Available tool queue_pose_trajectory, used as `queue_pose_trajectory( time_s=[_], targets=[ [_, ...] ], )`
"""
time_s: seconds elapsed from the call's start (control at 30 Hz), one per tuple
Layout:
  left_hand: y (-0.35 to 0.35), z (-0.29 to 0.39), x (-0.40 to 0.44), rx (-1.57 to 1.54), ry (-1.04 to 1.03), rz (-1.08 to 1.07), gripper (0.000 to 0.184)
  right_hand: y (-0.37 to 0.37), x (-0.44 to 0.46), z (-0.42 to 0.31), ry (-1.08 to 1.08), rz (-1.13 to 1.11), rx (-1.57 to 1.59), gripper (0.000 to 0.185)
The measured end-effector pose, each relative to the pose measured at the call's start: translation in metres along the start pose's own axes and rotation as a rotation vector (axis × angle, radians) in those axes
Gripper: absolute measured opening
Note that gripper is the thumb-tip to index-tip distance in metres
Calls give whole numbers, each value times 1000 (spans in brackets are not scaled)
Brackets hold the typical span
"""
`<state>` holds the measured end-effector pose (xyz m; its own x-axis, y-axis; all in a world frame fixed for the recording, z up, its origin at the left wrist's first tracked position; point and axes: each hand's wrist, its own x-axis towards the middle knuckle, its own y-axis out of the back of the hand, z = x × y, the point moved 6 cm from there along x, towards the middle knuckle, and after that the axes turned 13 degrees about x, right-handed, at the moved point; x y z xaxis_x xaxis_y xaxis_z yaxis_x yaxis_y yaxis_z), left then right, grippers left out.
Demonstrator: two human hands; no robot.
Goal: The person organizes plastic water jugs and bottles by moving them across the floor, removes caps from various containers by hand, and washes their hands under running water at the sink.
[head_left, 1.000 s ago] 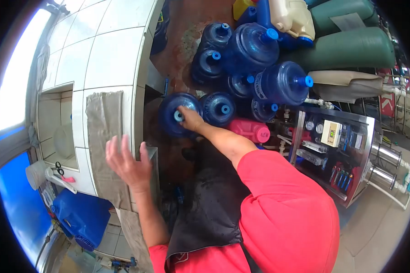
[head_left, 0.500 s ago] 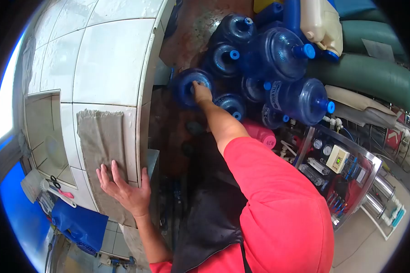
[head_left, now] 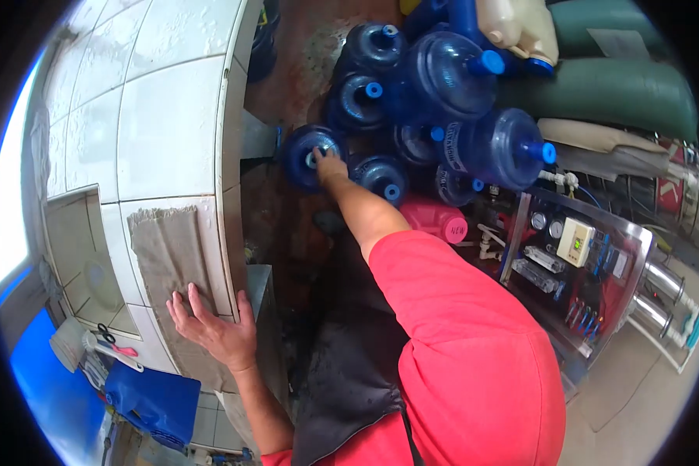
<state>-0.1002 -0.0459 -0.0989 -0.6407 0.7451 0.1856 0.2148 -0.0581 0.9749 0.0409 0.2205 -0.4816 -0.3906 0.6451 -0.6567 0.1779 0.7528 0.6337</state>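
My left hand [head_left: 219, 332] lies with spread fingers on a grey-brown cloth [head_left: 167, 248] along the edge of the white tiled counter [head_left: 167, 128], its thumb over the edge. My right arm reaches down to a blue water bottle [head_left: 299, 175] on the floor, and my right hand [head_left: 331, 165] is closed round the neck at its top. Another blue bottle [head_left: 374, 172] stands right beside it. More blue bottles [head_left: 357, 102] are grouped behind, and one bottle [head_left: 493, 147] lies tilted on top of others.
A pink container [head_left: 427, 217] sits near the bottles. Right of it is a machine panel [head_left: 571, 268] with gauges and pipes. Green cylinders [head_left: 598, 93] and a cream jug [head_left: 520, 27] are at the upper right. A blue jug [head_left: 154, 400] stands at the lower left.
My left hand has come down from the air onto the cloth. My right hand stays at the neck of the same bottle. The view has shifted.
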Motion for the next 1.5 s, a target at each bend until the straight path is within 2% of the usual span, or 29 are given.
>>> queue_pose_trajectory(
  time_s=[0.17,0.27,0.3,0.4,0.43,0.5,0.6,0.63,0.7,0.77,0.8,0.83,0.87,0.9,0.93,1.03,1.07,1.13,1.2,1.23,1.27,1.3,1.33,1.4,1.43,1.5],
  targets=[
    [4,0,-4,-14,-4,39,79,19,-105,20,81,-15,131,64],
    [10,0,-7,-58,8,54,74,33,-162,36,135,-30,95,50],
    [16,0,-7,-126,-16,86,72,38,-178,40,161,-42,86,48],
    [17,-17,-12,-342,-80,164,69,66,-238,23,418,194,83,50],
    [13,-26,-14,-508,-93,190,67,76,-254,13,423,174,165,49],
    [20,-47,-28,-700,-47,177,59,114,-312,-46,589,321,254,40],
    [83,-103,-71,-635,-57,375,44,131,-356,-120,917,494,256,25],
    [96,-133,-91,-588,-10,451,42,130,-367,-146,1008,473,300,22],
    [113,-193,-129,-520,92,538,40,123,-403,-208,1244,474,189,22],
    [134,-266,-166,-239,254,618,39,105,-429,-257,1372,415,160,23],
    [143,-303,-187,-98,343,688,39,91,-445,-283,1423,368,118,24],
    [141,-336,-206,33,502,634,43,76,-461,-307,1477,302,126,25],
    [139,-366,-225,121,625,558,56,60,-479,-327,1527,236,132,26],
    [127,-396,-239,202,756,434,79,44,-495,-347,1573,112,152,28],
    [117,-418,-251,203,776,432,79,27,-516,-364,1606,-15,175,29],
    [86,-460,-267,187,869,24,103,-8,-615,-412,1627,-678,201,34],
    [81,-466,-271,177,868,50,103,-12,-657,-421,1664,-887,216,37],
    [50,-474,-274,-103,903,31,101,-8,-730,-428,1751,-1300,275,42],
    [67,-468,-273,-147,922,-35,100,10,-787,-422,1748,-1748,409,37],
    [70,-467,-271,-155,906,-20,100,18,-812,-421,1759,-1999,624,33],
    [72,-468,-272,-129,905,-11,99,22,-828,-411,1600,-2009,612,38],
    [73,-469,-274,-104,906,-3,99,21,-833,-393,1362,-2121,972,46],
    [79,-471,-277,-102,896,7,98,49,-857,-422,1737,-2668,743,31],
    [80,-481,-287,-143,853,-2,99,58,-860,-424,1405,-2682,1068,31],
    [74,-493,-294,-150,817,26,100,66,-854,-422,1434,-2648,1057,31],
    [75,-509,-309,-185,780,38,100,80,-841,-423,1826,-2068,1014,29]
  ],
)
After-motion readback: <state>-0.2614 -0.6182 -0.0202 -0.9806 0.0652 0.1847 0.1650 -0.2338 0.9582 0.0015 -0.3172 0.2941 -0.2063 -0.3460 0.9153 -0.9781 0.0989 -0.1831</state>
